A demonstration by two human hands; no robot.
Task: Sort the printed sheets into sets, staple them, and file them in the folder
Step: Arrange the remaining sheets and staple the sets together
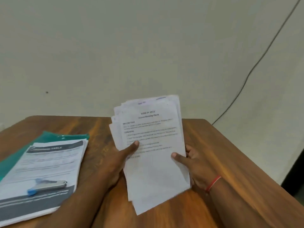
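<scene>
An uneven stack of printed sheets stands nearly upright above the wooden table, its printed face towards me. My left hand grips the stack's left edge, thumb across the front page. My right hand grips the right edge, thumb on the front and fingers behind. To the left lies a second pile of printed sheets flat on a green folder. A silver stapler with a blue tip rests on that pile.
The table's far edge meets a pale wall. A dark cable runs down the wall at the right. The table's right edge slants towards me, with a dark gap beyond it.
</scene>
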